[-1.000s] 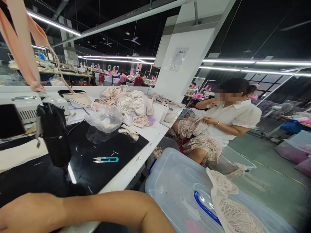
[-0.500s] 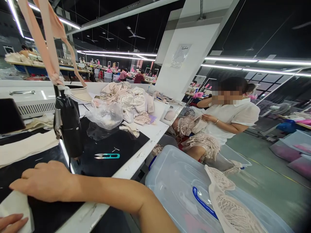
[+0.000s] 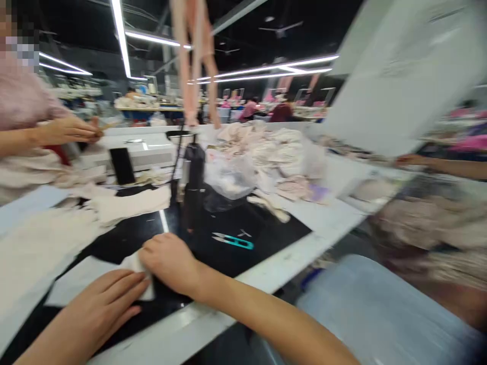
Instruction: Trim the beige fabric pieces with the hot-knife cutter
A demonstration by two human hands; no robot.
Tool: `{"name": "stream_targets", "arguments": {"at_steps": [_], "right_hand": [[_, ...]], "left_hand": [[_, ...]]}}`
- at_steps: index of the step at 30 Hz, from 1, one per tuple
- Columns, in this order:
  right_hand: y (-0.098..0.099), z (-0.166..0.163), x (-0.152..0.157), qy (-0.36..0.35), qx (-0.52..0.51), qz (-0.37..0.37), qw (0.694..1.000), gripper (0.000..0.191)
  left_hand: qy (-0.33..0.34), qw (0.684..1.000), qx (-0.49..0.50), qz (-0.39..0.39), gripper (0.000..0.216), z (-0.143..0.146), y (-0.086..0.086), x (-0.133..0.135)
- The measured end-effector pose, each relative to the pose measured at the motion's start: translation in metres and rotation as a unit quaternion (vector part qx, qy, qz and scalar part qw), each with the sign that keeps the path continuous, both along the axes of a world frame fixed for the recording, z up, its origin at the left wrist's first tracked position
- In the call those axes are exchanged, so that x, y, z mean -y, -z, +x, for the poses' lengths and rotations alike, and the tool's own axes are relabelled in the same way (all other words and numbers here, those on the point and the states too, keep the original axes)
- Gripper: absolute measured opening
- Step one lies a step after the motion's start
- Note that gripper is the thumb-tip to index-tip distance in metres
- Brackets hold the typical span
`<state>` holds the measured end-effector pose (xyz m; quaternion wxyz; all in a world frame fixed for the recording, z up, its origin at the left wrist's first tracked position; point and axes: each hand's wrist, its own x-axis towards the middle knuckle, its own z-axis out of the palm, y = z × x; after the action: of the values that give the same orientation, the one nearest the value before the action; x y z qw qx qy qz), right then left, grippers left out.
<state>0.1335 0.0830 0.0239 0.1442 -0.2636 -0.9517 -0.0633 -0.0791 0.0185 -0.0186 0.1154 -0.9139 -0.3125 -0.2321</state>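
Note:
A white fabric piece (image 3: 87, 276) lies on the black table surface (image 3: 205, 268) in front of me. My left hand (image 3: 106, 304) rests flat on its near side, fingers stretched out and close together. My right hand (image 3: 169, 263) is closed at the far right end of the piece, fingers curled over the cloth; the fingertips are partly hidden. To the right of that hand lie turquoise thread snips (image 3: 236, 242). Beyond it stands a black device (image 3: 194, 177), blurred, with peach fabric strips (image 3: 194, 66) hanging above.
More cream fabric (image 3: 41, 243) spreads at left, near a dark phone (image 3: 122, 166). A clear plastic bag (image 3: 230, 175) and a heap of bra cups (image 3: 277, 147) sit behind. A translucent bin (image 3: 365, 309) stands at right. Co-workers' hands (image 3: 64, 131) show at left.
My view has swung left, so the table and bin appear further right. My left hand has come fully into view on the fabric. A person at left is now visible.

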Motion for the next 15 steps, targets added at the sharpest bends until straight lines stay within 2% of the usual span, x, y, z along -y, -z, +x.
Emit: {"name": "stream_targets", "arguments": {"at_steps": [1,3,5,8,10,12,15], "right_hand": [[-0.002,0.005,0.000,-0.013,-0.025,0.003,1.000,0.013],[-0.009,0.018,0.001,-0.049,-0.088,0.018,0.995,0.022],[-0.022,0.036,0.004,-0.070,-0.215,0.101,0.969,0.031],[-0.046,0.062,0.007,-0.039,-0.309,0.230,0.922,0.037],[-0.057,0.073,0.004,0.013,-0.375,0.278,0.884,0.043],[-0.061,0.077,-0.004,0.070,-0.470,0.257,0.841,0.056],[-0.058,0.071,-0.022,0.101,-0.568,0.098,0.811,0.082]], "left_hand": [[-0.010,1.000,-0.030,0.000,0.035,0.003,-0.006,0.003],[-0.024,0.999,-0.049,0.003,0.032,0.011,-0.013,0.005],[-0.034,0.998,-0.056,-0.019,0.029,0.019,-0.016,0.004],[-0.042,0.997,-0.051,-0.045,0.027,0.025,-0.017,0.005],[-0.040,0.996,-0.046,-0.064,0.028,0.028,-0.018,0.007],[-0.036,0.996,-0.034,-0.074,0.027,0.031,-0.019,0.008],[-0.036,0.997,-0.018,-0.073,0.025,0.037,-0.019,0.008]]}}
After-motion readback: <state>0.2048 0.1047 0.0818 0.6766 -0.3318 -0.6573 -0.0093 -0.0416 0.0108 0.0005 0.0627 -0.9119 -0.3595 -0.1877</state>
